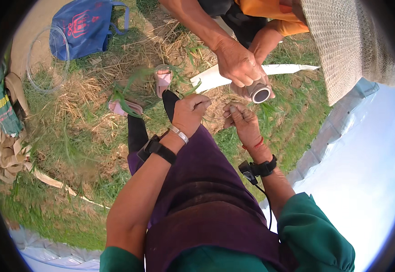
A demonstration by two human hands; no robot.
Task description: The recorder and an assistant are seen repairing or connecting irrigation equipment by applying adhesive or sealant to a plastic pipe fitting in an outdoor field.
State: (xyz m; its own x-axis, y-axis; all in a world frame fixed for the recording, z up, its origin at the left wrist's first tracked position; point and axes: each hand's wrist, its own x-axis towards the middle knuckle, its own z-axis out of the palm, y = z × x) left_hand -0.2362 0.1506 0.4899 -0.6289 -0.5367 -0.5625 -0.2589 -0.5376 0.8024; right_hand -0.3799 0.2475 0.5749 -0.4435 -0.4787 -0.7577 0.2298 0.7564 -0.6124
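Note:
My left hand (189, 114) is closed, with thumb and fingertips pressed together in front of my lap. Opposite it, a short gap away, my right hand (243, 119) is closed in a similar pinch. Whatever is between the fingers of either hand is too thin or hidden to make out. Just beyond my right hand, a co-worker's hands (240, 65) grip a short round pipe piece (260, 94), its open end turned toward me. A flat white strip (215, 78), perhaps a hose, runs behind those hands on both sides.
A blue bag (82, 29) lies at the far left beside a loose coil of thin wire (48, 59). Folded beige straps (9, 158) and a green printed sack (4, 109) are at the left edge. Straw and grass cover the ground. The co-worker's woven hat (342, 45) fills the upper right.

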